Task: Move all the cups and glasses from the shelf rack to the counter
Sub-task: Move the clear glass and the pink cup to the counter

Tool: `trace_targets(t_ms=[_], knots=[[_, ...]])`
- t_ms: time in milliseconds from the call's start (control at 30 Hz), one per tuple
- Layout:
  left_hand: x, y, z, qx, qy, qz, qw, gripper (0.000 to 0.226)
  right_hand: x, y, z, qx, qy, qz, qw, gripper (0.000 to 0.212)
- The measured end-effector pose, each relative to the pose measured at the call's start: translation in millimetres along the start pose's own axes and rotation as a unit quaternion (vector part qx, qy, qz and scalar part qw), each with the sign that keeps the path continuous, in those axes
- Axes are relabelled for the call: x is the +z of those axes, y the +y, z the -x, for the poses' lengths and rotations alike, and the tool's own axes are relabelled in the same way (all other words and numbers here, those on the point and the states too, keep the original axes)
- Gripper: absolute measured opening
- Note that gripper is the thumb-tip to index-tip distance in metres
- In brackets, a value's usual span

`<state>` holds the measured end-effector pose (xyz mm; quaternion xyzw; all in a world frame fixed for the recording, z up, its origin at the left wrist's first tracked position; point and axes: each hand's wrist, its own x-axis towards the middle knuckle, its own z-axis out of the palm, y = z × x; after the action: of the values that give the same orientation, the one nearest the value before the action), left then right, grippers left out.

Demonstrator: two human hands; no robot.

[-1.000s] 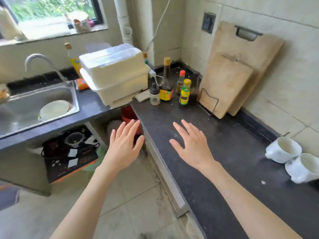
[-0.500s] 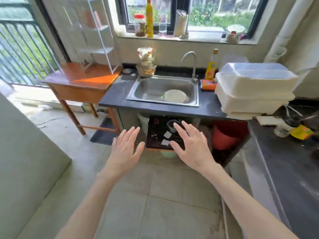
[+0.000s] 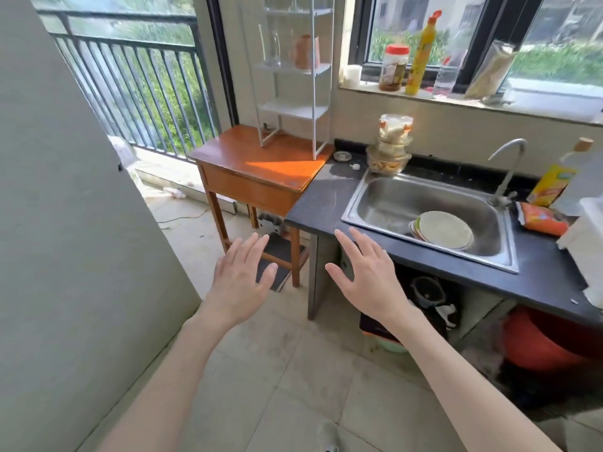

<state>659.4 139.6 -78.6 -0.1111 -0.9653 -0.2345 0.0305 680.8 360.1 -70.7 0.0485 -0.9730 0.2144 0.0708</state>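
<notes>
A white wire shelf rack (image 3: 314,93) stands on a small wooden table (image 3: 248,164) at the upper middle. On one of its shelves sit a clear tall glass (image 3: 271,47) and, to its right, a terracotta-coloured cup (image 3: 306,53). More glassware shows blurred on the shelf above. The dark counter (image 3: 321,203) with a steel sink (image 3: 368,199) runs to the right of the table. My left hand (image 3: 239,282) and my right hand (image 3: 370,278) are stretched out in front of me, fingers spread, holding nothing, well below and short of the rack.
Plates (image 3: 443,230) lie in the sink under a tap (image 3: 509,164). Stacked food containers (image 3: 391,145) sit at the counter's back. Jars and bottles (image 3: 421,53) line the windowsill. A grey wall (image 3: 65,223) is close on the left, a balcony railing (image 3: 137,93) beyond it.
The view has swung left from the corner counter and its white mugs to the sink, table and rack, which now look closer. Both hands stay spread and hold nothing.
</notes>
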Motion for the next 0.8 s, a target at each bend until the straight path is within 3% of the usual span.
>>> trace_targets(t_ms=[467, 800], knots=[[-12, -63, -238, -0.042, 0.032, 0.031, 0.998, 0.053, 23, 10, -277, -0.073, -0.007, 0.024, 0.997, 0.060], [-17, -146, -402, -0.033, 0.025, 0.053, 0.998, 0.053, 55, 1, -445, -0.045, -0.004, 0.033, 0.998, 0.062]])
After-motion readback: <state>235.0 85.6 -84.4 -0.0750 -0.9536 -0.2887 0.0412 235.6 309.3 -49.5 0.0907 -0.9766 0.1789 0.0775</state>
